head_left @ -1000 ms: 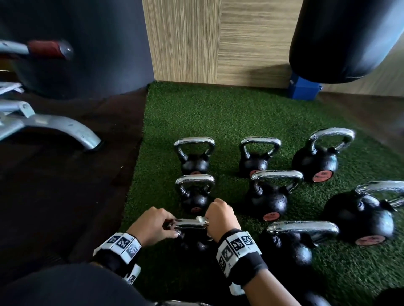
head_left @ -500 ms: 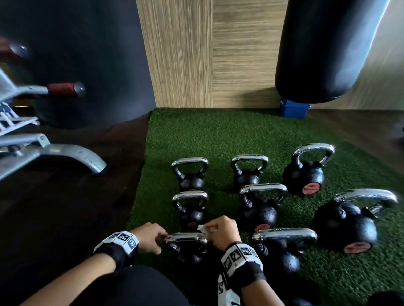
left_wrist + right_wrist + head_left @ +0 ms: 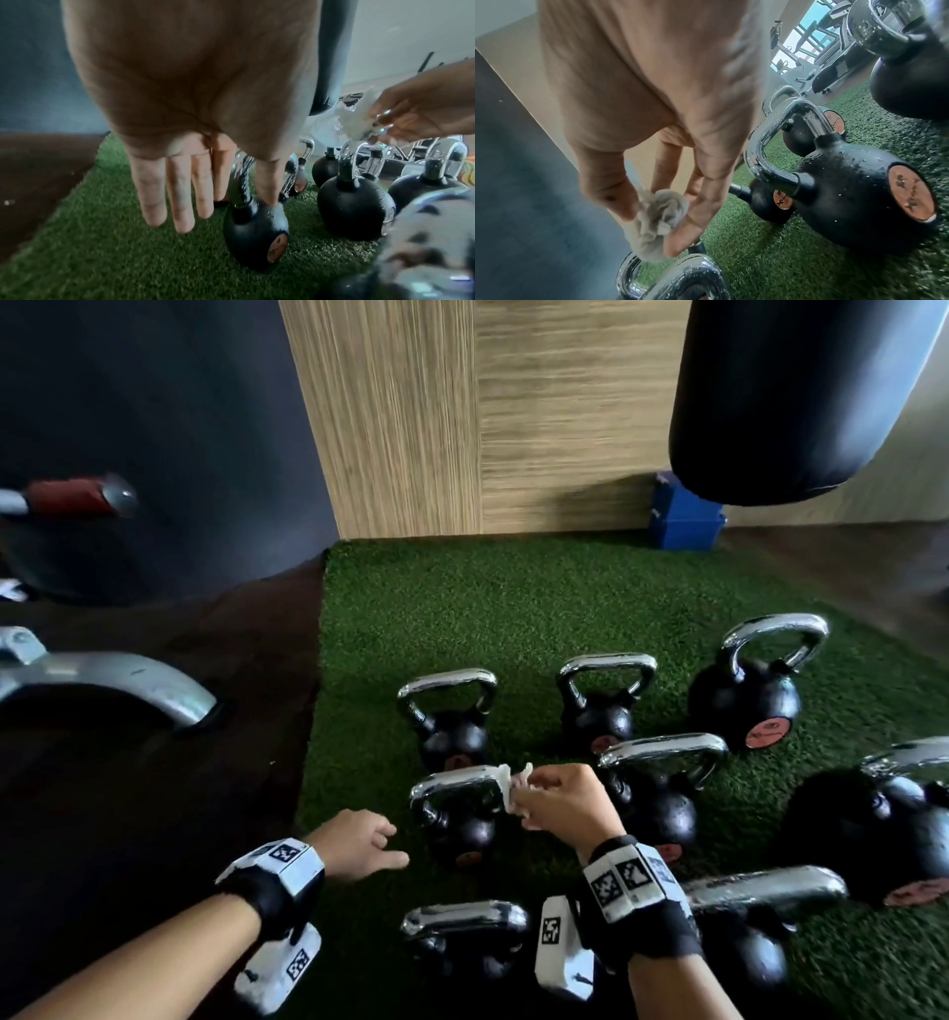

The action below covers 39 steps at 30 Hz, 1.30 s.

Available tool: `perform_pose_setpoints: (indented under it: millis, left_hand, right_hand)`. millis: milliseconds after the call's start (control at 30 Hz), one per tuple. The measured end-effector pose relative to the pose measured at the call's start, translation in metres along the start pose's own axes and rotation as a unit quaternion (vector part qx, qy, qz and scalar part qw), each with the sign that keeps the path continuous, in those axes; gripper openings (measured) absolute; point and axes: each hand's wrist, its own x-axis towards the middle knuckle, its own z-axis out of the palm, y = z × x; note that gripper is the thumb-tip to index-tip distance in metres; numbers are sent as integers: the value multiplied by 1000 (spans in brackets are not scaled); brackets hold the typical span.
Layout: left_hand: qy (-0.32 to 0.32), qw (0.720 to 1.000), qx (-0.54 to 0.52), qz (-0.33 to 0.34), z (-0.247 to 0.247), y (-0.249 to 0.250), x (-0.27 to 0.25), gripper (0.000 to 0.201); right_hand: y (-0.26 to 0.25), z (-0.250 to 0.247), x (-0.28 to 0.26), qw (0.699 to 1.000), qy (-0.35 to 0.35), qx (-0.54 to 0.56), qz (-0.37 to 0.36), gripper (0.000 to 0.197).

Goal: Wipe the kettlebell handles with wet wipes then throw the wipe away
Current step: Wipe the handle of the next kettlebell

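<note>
Several black kettlebells with chrome handles stand in rows on green turf (image 3: 513,618). My right hand (image 3: 544,796) pinches a crumpled white wipe (image 3: 513,783) at the right end of the handle (image 3: 452,783) of the middle kettlebell (image 3: 462,829) in the left column. In the right wrist view the wipe (image 3: 657,219) sits between thumb and fingers just above a chrome handle (image 3: 680,272). My left hand (image 3: 390,845) hovers left of that kettlebell with fingers (image 3: 177,192) straight, holding nothing. The front kettlebell's handle (image 3: 462,919) lies between my wrists.
A black punching bag (image 3: 796,392) hangs at the top right above a blue box (image 3: 685,518). A grey metal machine leg (image 3: 118,680) rests on the dark floor to the left. A wooden wall (image 3: 462,428) closes the back.
Both hands have left the front kettlebell's handle. My right hand carried the wipe forward to the handle behind it, and my left hand let go and opened.
</note>
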Motion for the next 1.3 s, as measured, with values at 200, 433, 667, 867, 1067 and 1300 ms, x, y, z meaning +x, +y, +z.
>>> perform_pose_setpoints:
  millis: [200, 433, 667, 867, 1067, 1300]
  left_hand:
    - [30, 980, -183, 65, 40, -8, 81, 75]
    - [43, 914, -370, 159, 84, -8, 137, 48]
    - [49, 894, -351, 275, 75, -18, 156, 50]
    - [67, 882, -351, 306, 83, -20, 158, 50]
    - [84, 872, -372, 308, 88, -19, 155, 50]
    - [90, 872, -367, 312, 89, -19, 155, 44]
  right_hand:
    - [-8, 14, 36, 999, -4, 48, -18, 52]
    - [-11, 27, 43, 990, 35, -119, -70, 5]
    - [-23, 33, 55, 948, 82, -260, -164, 13]
    - [-33, 52, 54, 920, 34, -318, -228, 21]
    - [-32, 68, 55, 916, -5, -332, -224, 19]
    - [-27, 73, 63, 906, -58, -363, -210, 18]
